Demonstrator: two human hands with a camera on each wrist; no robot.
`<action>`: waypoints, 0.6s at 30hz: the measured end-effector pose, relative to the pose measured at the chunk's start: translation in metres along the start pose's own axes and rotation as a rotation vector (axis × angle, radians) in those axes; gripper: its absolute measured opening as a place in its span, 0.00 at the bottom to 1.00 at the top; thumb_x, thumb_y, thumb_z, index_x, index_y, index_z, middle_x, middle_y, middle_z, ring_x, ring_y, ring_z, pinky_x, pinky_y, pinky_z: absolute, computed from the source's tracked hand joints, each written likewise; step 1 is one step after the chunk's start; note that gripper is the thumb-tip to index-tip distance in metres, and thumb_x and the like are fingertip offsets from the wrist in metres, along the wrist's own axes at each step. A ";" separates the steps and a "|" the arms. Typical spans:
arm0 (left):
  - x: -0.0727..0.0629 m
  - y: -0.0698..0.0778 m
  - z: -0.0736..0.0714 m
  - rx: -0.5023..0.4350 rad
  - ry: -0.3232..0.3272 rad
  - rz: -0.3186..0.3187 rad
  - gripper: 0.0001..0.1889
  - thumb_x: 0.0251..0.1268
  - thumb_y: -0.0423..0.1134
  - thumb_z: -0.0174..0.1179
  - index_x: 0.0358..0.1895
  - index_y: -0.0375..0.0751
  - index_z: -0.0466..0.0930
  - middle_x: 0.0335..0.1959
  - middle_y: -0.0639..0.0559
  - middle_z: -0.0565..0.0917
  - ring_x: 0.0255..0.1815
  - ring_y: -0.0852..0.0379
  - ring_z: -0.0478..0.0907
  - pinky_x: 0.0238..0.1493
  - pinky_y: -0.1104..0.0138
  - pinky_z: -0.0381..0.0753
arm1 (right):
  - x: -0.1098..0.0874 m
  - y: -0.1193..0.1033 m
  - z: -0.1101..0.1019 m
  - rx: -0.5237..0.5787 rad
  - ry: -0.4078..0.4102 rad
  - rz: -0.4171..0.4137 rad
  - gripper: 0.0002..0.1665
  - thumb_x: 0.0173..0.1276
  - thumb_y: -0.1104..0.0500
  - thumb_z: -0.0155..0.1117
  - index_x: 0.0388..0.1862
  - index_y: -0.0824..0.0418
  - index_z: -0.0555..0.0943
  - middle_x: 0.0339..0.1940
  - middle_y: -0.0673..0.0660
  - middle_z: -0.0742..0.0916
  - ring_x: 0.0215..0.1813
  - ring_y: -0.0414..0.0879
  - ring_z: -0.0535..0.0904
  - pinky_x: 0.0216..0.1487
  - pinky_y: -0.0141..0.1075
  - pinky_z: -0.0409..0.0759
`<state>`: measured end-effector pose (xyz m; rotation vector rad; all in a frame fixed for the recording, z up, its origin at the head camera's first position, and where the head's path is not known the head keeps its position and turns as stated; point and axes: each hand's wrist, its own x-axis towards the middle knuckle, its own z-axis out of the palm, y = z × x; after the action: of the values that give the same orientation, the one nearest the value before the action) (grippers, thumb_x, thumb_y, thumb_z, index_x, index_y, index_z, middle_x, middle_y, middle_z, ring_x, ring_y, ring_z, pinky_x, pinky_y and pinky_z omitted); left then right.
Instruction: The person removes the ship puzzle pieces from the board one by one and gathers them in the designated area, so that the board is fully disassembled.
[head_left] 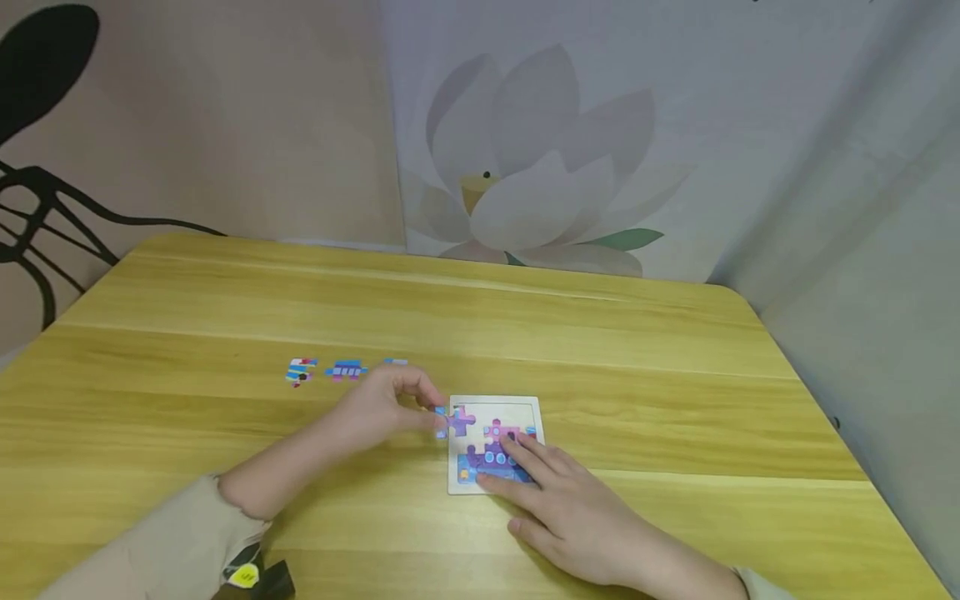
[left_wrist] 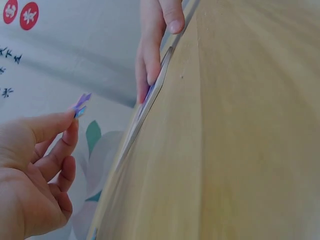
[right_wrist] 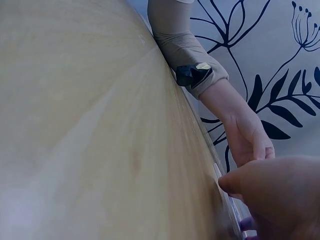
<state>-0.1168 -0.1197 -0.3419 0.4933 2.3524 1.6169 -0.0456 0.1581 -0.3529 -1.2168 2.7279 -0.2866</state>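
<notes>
A square puzzle tray [head_left: 495, 400] with a pale frame lies on the table, partly filled with purple, pink and blue pieces. My left hand [head_left: 390, 404] pinches a blue and purple jigsaw piece [head_left: 457, 421] between thumb and index finger, above the tray's left edge. In the left wrist view this piece [left_wrist: 81, 106] is clear of the table. My right hand [head_left: 562, 508] rests with extended fingers over the tray's lower right, its fingertips on the fitted pieces [head_left: 491, 467]. Those fingers hide part of the picture.
Several loose jigsaw pieces lie left of the tray: one striped with red [head_left: 300, 371], a blue and purple one [head_left: 347, 369], and another [head_left: 395, 362] partly behind the left hand. The wooden table [head_left: 637, 358] ends at a wall with a printed flower [head_left: 540, 183].
</notes>
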 end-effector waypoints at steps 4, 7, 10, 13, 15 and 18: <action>-0.009 -0.003 -0.008 0.004 0.027 -0.028 0.07 0.51 0.37 0.73 0.32 0.44 0.84 0.33 0.51 0.82 0.41 0.50 0.75 0.43 0.56 0.72 | 0.000 0.000 0.001 -0.011 0.010 -0.009 0.28 0.77 0.45 0.44 0.74 0.38 0.59 0.78 0.55 0.53 0.76 0.54 0.46 0.69 0.52 0.53; -0.015 -0.005 -0.015 0.006 0.048 -0.035 0.08 0.51 0.38 0.73 0.32 0.44 0.84 0.32 0.50 0.81 0.42 0.49 0.75 0.43 0.56 0.72 | 0.000 0.000 0.001 -0.008 0.006 -0.008 0.28 0.77 0.45 0.43 0.75 0.38 0.58 0.78 0.55 0.53 0.76 0.54 0.45 0.69 0.53 0.53; -0.020 -0.007 -0.021 0.010 0.060 -0.048 0.08 0.51 0.39 0.73 0.33 0.45 0.84 0.33 0.50 0.81 0.43 0.49 0.75 0.44 0.56 0.72 | 0.000 0.000 0.002 -0.002 0.000 -0.004 0.28 0.78 0.45 0.43 0.75 0.39 0.58 0.78 0.55 0.52 0.76 0.55 0.45 0.69 0.53 0.53; -0.026 -0.010 -0.027 0.028 0.079 -0.055 0.09 0.50 0.40 0.73 0.33 0.45 0.84 0.34 0.50 0.82 0.44 0.48 0.75 0.43 0.56 0.72 | 0.000 0.000 0.002 0.003 -0.001 -0.003 0.28 0.78 0.46 0.43 0.75 0.39 0.58 0.78 0.56 0.52 0.76 0.55 0.45 0.69 0.53 0.53; -0.030 -0.012 -0.032 0.033 0.091 -0.051 0.09 0.50 0.41 0.73 0.34 0.44 0.84 0.34 0.50 0.82 0.44 0.48 0.74 0.43 0.56 0.72 | 0.000 0.000 0.002 0.006 -0.002 -0.002 0.28 0.78 0.46 0.43 0.75 0.39 0.58 0.78 0.56 0.52 0.76 0.55 0.45 0.69 0.53 0.53; -0.037 -0.016 -0.039 0.027 0.102 -0.053 0.11 0.51 0.41 0.73 0.36 0.42 0.84 0.36 0.48 0.81 0.43 0.46 0.74 0.41 0.56 0.72 | 0.000 0.000 0.003 0.009 -0.001 -0.002 0.28 0.78 0.46 0.43 0.75 0.38 0.58 0.78 0.55 0.52 0.76 0.54 0.44 0.69 0.53 0.53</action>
<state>-0.1001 -0.1729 -0.3423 0.3585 2.4417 1.6251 -0.0450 0.1584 -0.3555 -1.2177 2.7216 -0.2978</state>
